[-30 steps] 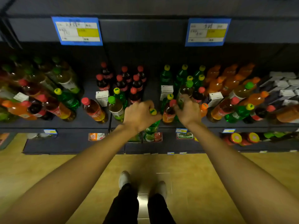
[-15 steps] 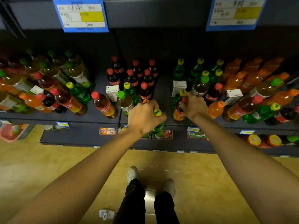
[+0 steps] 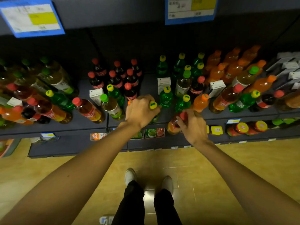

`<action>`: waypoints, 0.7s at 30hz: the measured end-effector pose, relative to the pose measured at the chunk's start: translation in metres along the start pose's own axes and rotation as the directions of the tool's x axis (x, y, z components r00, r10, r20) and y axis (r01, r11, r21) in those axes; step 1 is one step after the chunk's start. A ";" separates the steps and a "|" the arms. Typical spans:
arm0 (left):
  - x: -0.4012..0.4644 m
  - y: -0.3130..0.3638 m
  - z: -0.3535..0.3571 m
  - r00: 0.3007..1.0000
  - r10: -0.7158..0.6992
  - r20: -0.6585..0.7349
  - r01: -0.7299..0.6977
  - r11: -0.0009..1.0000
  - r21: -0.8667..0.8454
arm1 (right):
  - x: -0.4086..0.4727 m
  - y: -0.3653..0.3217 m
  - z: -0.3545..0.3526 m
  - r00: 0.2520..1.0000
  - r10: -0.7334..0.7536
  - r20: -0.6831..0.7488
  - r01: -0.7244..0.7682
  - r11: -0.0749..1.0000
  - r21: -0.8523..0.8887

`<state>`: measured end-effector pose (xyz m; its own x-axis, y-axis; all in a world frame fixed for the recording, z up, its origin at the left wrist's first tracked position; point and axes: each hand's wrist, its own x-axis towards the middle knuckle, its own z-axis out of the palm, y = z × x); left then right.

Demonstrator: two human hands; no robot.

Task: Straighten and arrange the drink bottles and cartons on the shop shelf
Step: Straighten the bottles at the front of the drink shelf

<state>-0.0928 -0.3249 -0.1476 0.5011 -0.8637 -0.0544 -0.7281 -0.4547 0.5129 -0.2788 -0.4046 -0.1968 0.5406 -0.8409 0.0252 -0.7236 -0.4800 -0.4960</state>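
Gripping two bottles at once, I have both hands at the front lip of the shelf (image 3: 90, 125). My left hand (image 3: 141, 111) is curled over the neck of a green bottle with a yellow cap (image 3: 153, 105), the cap poking out between my fingers; holding it high lets me pivot the body upright without knocking its neighbours. My right hand (image 3: 193, 125) wraps the neck of an amber bottle with a red cap (image 3: 174, 125), which leans out over the shelf edge, so I judge I am holding it there to keep it from tipping off while I decide its row.

Just behind my hands the mix explains the job. An orange bottle (image 3: 200, 102) and two more green, yellow-capped bottles stand near the front, away from the orange row at the back right. Small white cartons (image 3: 164, 84) sit wedged among bottles instead of together. The dark cola bottles (image 3: 115, 77) form a fairly tidy block behind my left hand.

Further left, a red-capped tea bottle (image 3: 88, 110) and several others lean at angles; whether they lie flat or merely tilt I cannot quite tell through the lens distortion. Blue price tags (image 3: 30, 18) hang from the shelf above, presumably marking product zones.
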 end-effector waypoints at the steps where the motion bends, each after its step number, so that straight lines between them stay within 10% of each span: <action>1: 0.004 0.003 0.006 1.000 0.014 0.015 -0.014 1.000 -0.006 | -0.005 0.005 -0.002 1.000 -0.003 -0.010 0.003 1.000 0.009; 21: 0.060 0.024 0.095 0.961 0.025 0.276 -0.066 0.988 0.139 | -0.048 0.074 -0.008 0.997 0.019 -0.077 -0.020 1.000 -0.015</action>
<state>-0.1241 -0.4084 -0.2201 0.3342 -0.9012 -0.2759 -0.8174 -0.4229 0.3912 -0.3619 -0.4024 -0.2278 0.4920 -0.8667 0.0830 -0.7406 -0.4667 -0.4834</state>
